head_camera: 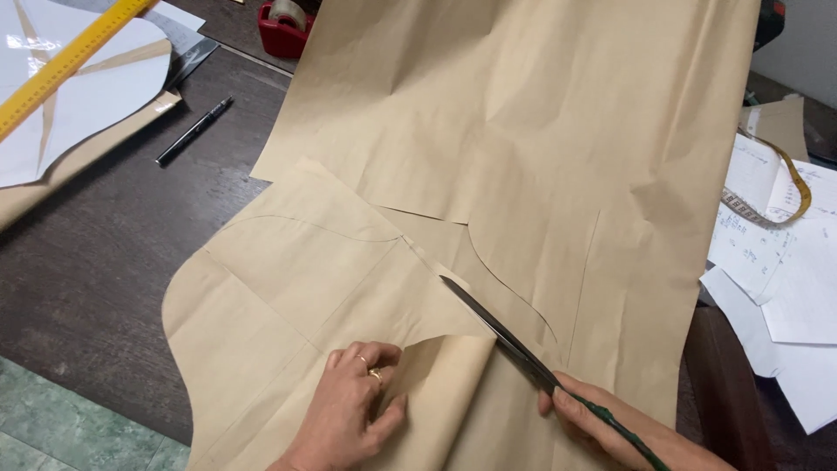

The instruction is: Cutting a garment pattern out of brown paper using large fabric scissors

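Here we see the left hand point(353, 410), two rings on its fingers, pinching up the curled-back flap of the brown pattern paper point(523, 166) that covers most of the dark wooden table point(96, 262). The right hand point(610, 427) is closed around the dark handle of long scissors point(501, 336), whose blades lie in the cut, tip near a drawn curved line. Far left lie a yellow ruler point(65, 57) over a white pattern piece point(87, 87) and a black pen point(193, 131). A red tape dispenser point(283, 26) sits at the top; a yellow measuring tape point(772, 187) rests on white sheets point(776, 270) at the right.
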